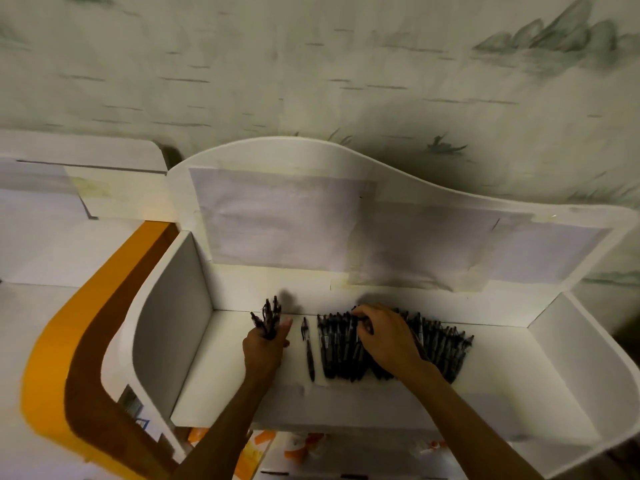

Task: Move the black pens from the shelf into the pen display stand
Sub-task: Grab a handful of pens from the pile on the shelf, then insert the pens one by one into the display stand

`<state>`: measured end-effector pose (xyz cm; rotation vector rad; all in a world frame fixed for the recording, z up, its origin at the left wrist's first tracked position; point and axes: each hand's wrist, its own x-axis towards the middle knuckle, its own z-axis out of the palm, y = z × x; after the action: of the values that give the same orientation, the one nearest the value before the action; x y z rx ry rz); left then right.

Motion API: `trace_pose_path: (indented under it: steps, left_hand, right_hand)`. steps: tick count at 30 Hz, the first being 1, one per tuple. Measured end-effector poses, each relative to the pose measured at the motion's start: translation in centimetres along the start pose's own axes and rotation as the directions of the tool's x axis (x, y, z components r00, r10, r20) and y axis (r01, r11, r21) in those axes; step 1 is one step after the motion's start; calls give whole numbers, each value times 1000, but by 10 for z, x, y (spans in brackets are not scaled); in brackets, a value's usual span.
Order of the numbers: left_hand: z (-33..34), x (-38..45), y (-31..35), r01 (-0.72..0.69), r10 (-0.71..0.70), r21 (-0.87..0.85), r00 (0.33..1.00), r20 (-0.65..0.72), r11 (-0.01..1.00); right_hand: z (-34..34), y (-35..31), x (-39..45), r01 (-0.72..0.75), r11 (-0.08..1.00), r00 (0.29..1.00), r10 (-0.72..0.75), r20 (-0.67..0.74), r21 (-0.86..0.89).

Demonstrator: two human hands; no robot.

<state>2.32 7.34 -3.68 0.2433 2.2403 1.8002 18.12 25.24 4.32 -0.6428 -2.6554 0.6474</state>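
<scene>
A row of several black pens (pixel 440 344) lies side by side on the white shelf (pixel 502 386). One black pen (pixel 309 355) lies apart, just left of the row. My left hand (pixel 265 346) grips a bunch of black pens (pixel 268 317) that stick up above its fingers. My right hand (pixel 388 336) rests over the middle of the row, its fingertips pinching the top of a pen there. The pen display stand is not visible.
The shelf has white side walls (pixel 173 317) left and right and a curved back panel (pixel 346 188) with paper sheets taped on. An orange and brown band (pixel 69 358) curves along the left. Items in orange packaging (pixel 298 448) lie on the level below.
</scene>
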Motion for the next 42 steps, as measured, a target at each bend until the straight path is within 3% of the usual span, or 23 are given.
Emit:
trace_pose_path:
  steps: [5, 7, 10, 16, 23, 33, 37, 42]
  left_hand:
    - [-14, 3, 27, -10, -3, 126, 995, 99, 992]
    - [-21, 2, 45, -15, -13, 132, 978, 209, 991]
    - [-35, -4, 74, 22, -17, -8, 929, 369, 1000]
    - [-86, -19, 135, 72, 32, -219, 898, 439, 973]
    - [-173, -41, 167, 19, 112, -365, 935, 336, 931]
    - [-356, -82, 150, -214, 269, -345, 956, 119, 914]
    - [-429, -93, 137, -252, 263, -387, 965, -26, 887]
    - [-507, -104, 127, -292, 268, -381, 957, -114, 877]
  right_hand:
    - [-2, -17, 11, 42, 996, 999, -43, 14, 73]
    - [-4, -28, 17, 60, 992, 998, -61, 2, 108]
    - [-5, -50, 29, 117, 984, 993, -114, -31, 132]
    - [-12, -101, 53, 209, 966, 978, -204, -46, 151]
    - [-10, -188, 62, 326, 934, 945, -318, -72, 148]
    - [40, -355, 25, 453, 864, 891, -446, -80, 219]
    - [65, -419, 2, 500, 837, 866, -491, -98, 223]
    - [86, -489, -20, 533, 821, 846, -523, -103, 204]
